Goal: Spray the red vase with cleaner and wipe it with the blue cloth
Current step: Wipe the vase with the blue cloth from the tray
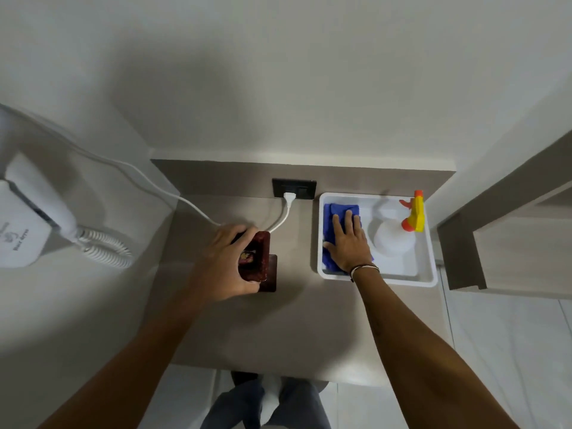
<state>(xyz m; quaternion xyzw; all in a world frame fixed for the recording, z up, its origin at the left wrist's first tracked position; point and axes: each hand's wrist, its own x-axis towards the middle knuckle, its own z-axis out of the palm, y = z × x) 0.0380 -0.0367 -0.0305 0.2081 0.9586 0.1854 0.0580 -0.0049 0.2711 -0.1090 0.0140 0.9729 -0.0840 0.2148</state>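
The dark red rectangular vase (pixel 261 258) stands on the grey counter, seen from above through its open mouth. My left hand (pixel 224 263) wraps around its left side, fingers and thumb gripping the rim. The blue cloth (pixel 335 212) lies in the left part of a white tray (pixel 430 264). Fingers spread, my right hand (pixel 348 239) lies flat on top of the cloth. The white spray bottle (pixel 393 239) with a yellow and orange trigger head stands in the same tray, just right of my right hand.
A white wall-mounted hair dryer (pixel 21 224) with a coiled cord hangs at the left. Its white cable (pixel 286 212) plugs into a black socket (pixel 294 188) behind the vase. A wooden shelf unit (pixel 507 230) juts in at the right.
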